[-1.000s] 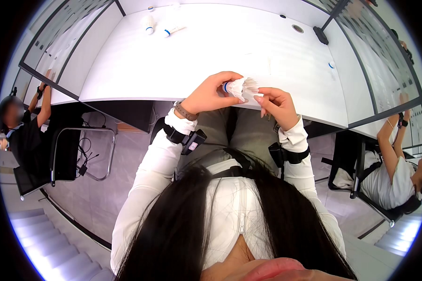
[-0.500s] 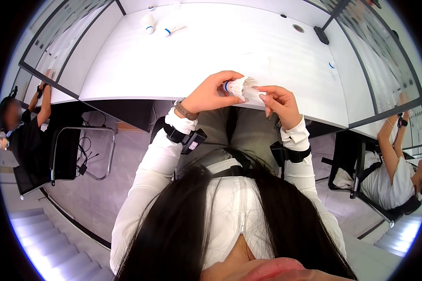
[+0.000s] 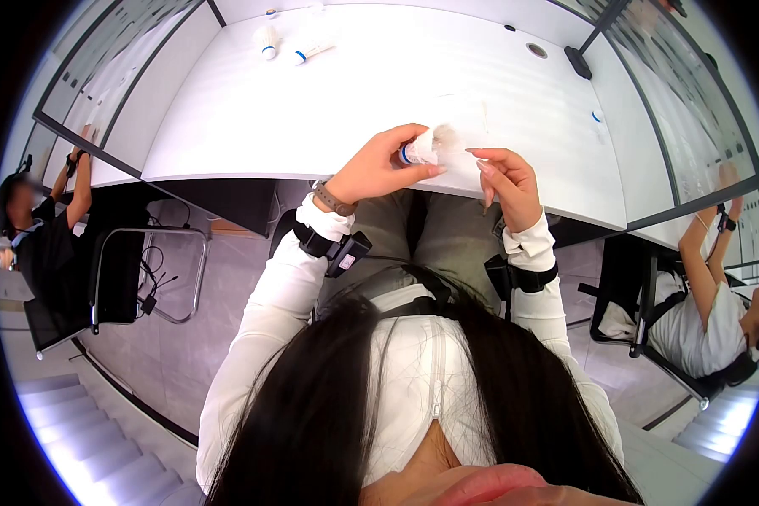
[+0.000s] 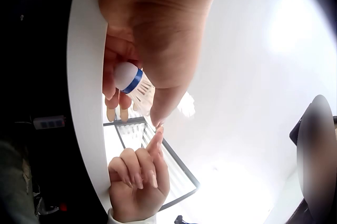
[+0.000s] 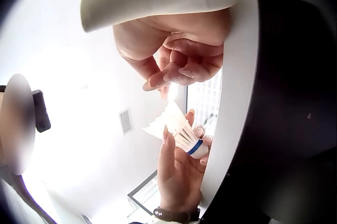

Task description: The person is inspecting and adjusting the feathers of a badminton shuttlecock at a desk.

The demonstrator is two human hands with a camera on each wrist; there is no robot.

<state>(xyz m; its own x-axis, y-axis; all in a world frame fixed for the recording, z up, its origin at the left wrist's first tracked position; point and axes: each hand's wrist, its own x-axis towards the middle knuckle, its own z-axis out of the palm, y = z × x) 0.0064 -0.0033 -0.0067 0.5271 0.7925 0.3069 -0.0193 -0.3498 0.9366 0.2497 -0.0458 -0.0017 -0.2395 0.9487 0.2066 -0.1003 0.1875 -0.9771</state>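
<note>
Above the near edge of the table [image 3: 329, 105], the left hand [image 3: 373, 166] clamps its fingers round a shuttlecock [image 3: 422, 150], cork [image 4: 125, 76] inward, presumably to offer the feathers [image 5: 171, 123] to the right hand [image 3: 512, 184], whose fingers hover just beside, pinching anything or not I cannot tell.

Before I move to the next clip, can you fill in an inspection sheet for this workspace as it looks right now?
Surface: white desk with low dividers at its sides.
Job's things: one blue-banded shuttlecock, in hand, its feathered end toward the right hand.
Clutter: a second shuttlecock and a thinner one at the far left; a black object at the far right corner.
Hands: left hand grips the blue-banded shuttlecock; right hand has bent fingers near the feathers, whether it pinches anything is unclear.
Cables: dark cables near the floor, by the metal-framed chair at left.
Surroundings: a seated person in black at left, another in white at right.
</note>
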